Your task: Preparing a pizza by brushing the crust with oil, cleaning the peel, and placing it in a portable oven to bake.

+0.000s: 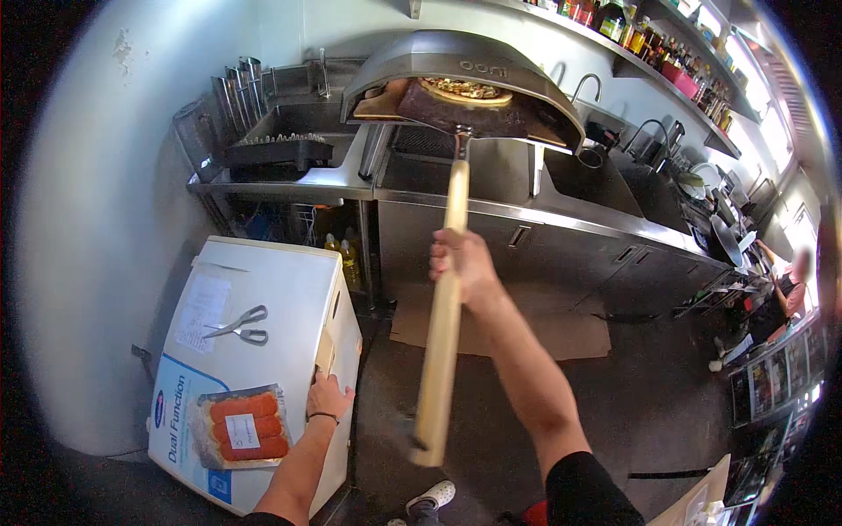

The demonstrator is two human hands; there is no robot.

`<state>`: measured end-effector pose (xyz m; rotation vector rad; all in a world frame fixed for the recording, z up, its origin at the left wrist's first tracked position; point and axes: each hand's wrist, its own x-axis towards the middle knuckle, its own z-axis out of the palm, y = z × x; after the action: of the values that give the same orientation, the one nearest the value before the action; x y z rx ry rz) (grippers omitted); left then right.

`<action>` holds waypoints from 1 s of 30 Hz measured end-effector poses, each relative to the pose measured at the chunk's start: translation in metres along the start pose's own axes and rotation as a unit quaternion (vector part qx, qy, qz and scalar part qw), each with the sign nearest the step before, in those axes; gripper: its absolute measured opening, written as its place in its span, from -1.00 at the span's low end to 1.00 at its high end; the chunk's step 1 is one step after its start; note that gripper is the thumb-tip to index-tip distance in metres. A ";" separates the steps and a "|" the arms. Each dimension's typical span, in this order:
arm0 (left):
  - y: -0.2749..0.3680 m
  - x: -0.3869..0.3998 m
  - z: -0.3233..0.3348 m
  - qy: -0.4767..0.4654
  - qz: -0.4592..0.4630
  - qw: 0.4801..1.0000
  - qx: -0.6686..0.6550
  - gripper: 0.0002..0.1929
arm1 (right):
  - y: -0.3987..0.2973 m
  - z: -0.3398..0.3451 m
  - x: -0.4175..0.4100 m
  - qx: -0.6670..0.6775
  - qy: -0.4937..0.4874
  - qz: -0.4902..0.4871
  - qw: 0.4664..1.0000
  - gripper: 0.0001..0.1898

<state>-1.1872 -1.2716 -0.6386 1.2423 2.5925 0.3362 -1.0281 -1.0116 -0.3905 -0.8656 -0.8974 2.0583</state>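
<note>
My right hand (464,263) grips the long wooden handle (439,361) of a pizza peel. The peel's dark blade (444,118) reaches into the mouth of an Ooni pizza oven (460,52). Toward the back of the blade appears a topped pizza (467,91), partly hidden by the oven's upper rim. At the lid edge of a white chest freezer (283,289), my left hand (329,398) touches the lower end of its handle (325,352); whether the fingers close around it is unclear. Scissors (240,325) and a clear pack of reddish sausage-like food (243,427) lie on the lid.
A steel counter (454,201) carries the oven between sinks, with a black rack-like tray (279,152) at left. Flattened cardboard (500,329) covers part of the floor. Bottles line a wall shelf (605,36). Another person (779,296) is at the far right, near stacked pans (723,237).
</note>
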 end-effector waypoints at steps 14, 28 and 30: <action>-0.009 -0.006 -0.015 -0.023 -0.013 1.000 0.008 -0.62 | 0.053 0.168 0.036 0.083 -0.017 -0.047 0.995 -0.78; 0.000 -0.007 -0.019 -0.010 -0.007 1.000 0.012 -0.63 | -0.070 -0.071 -0.130 -0.185 0.049 0.053 0.980 -0.85; 0.001 -0.007 -0.019 -0.006 0.003 1.000 0.025 -0.63 | -0.065 -0.063 -0.116 -0.162 0.031 0.031 0.986 -0.85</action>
<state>-1.1882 -1.2780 -0.6196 1.2655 2.6029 0.2659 -0.8968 -1.0527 -0.3393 -1.1360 -1.2058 1.9551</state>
